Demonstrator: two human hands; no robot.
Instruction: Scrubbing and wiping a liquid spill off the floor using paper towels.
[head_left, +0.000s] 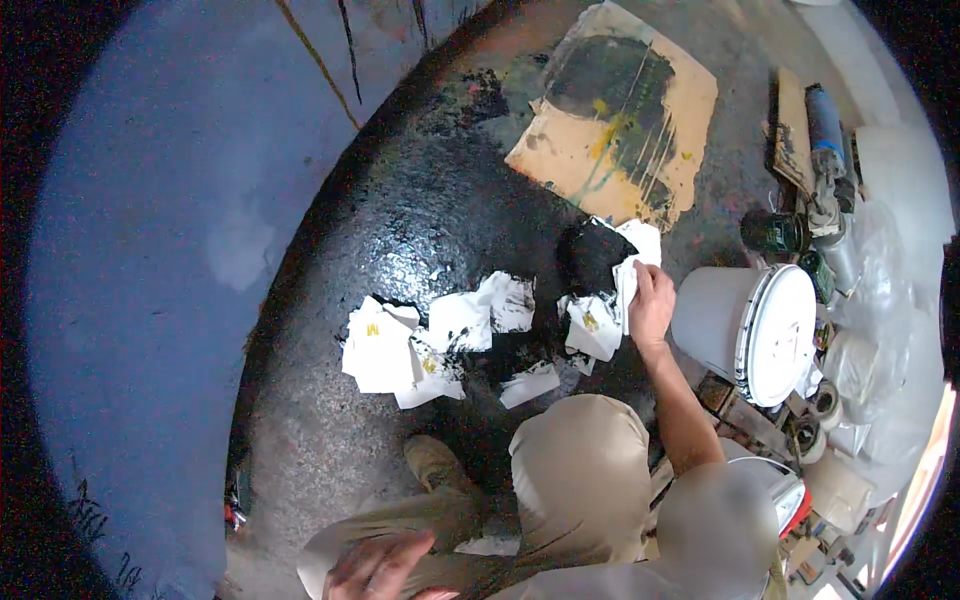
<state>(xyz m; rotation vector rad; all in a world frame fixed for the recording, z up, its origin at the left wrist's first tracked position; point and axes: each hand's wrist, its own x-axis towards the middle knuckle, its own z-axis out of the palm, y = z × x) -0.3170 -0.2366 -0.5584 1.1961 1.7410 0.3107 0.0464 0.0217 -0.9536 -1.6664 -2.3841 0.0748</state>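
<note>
At the right of the spill, my right hand (652, 300) is closed on a white paper napkin (627, 285), pressed down beside another napkin (594, 328) smeared with black. A dark, glossy wet spill (430, 220) that looks like black paint spreads over the concrete floor. More white napkins (382, 350) lie in a row along its near side, some with black stains and small yellow prints. My left hand (385, 565) is low in the picture over my beige trousers, fingers apart and apparently holding nothing. Part of it is cut off by the lower edge.
A paint-stained cardboard sheet (640, 110) lies beyond the spill. Right of my hand is a white lidded bucket (735, 320). Past it sit a dark jar (772, 232), a blue-ended tool (823, 120), tape rolls (808, 436) and plastic sheeting (875, 300). A blue-grey wall (150, 250) rises on the left.
</note>
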